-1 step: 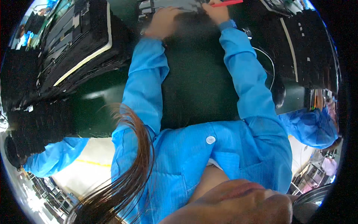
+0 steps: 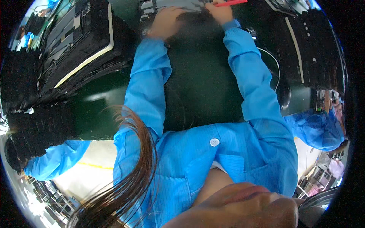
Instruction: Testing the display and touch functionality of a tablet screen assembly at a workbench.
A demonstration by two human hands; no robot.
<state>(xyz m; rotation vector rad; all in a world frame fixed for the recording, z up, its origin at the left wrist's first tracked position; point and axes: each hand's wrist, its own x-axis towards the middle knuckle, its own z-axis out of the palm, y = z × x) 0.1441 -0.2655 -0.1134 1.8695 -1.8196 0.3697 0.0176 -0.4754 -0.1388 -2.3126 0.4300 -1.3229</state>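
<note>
At the far edge of the dark green table lies a flat panel [image 2: 161,4], grey and shiny with a black rim; its far part is cut off by the picture edge. My left hand [image 2: 165,23] rests over its near edge, fingers stretched toward the right and slightly blurred. To the right, my right hand [image 2: 221,13] is closed around a slim red pen-like tool [image 2: 231,2], which sticks out to the right past the knuckles. That hand's fingertips are by the panel's right part. The tool's working end cannot be made out.
A tall stack of black panels [image 2: 81,49] stands at the left, and more black panels [image 2: 38,127] sit nearer. Another stack [image 2: 315,49] is at the right. A white cable [image 2: 277,62] curves beside my right forearm. People in blue clothing [image 2: 317,131] are at both sides.
</note>
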